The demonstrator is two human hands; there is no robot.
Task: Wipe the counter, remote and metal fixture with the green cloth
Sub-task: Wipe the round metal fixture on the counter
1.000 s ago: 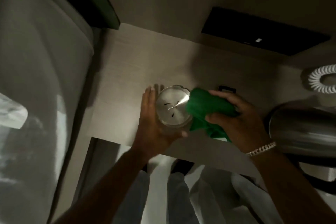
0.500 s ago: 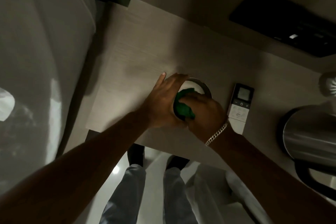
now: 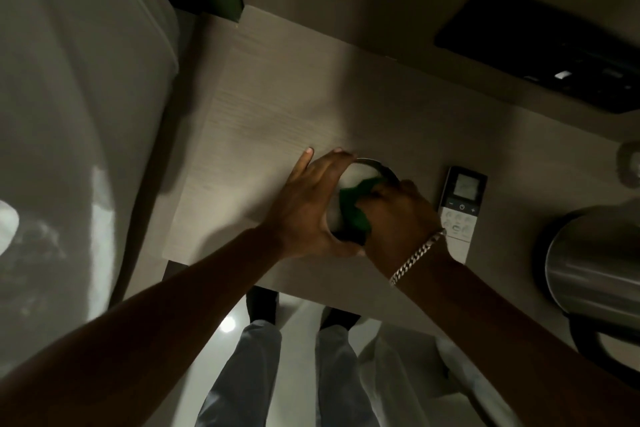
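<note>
A: Start with the biggest thing. Where does the counter (image 3: 277, 121) sit?

B: It fills the middle of the frame, a pale wood-grain slab running from upper left toward lower right. Most of it is bare, and I can't say from here whether it has been wiped.

A: And the fixture (image 3: 349, 198)?

B: Just right of centre, close to the counter's near edge. It's round and metal, face up toward the camera. Being a disc, it has no long axis to speak of.

A: The hands?

B: The left hand (image 3: 308, 208) curves around the fixture's left rim, fingers spread, bracing it. The right hand (image 3: 398, 218) is bunched tight on the cloth (image 3: 353, 211), pressing the green wad onto the face of the disc.

A: So the step is the fixture wipe. How would you do it well?

B: I'd keep the left hand steady on the rim so the disc doesn't slide, and work the cloth in circles across the whole face, then round the edge where the left fingers now cover it. Light, even pressure should be enough on a polished surface.

A: The remote (image 3: 462, 211)?

B: At centre right, flat on the counter just beside the right wrist, not touching it as far as I can tell. Its long axis runs nearly top to bottom in the frame, screen end toward the top, buttons toward the bottom. I judge it the natural next thing to wipe.
</note>
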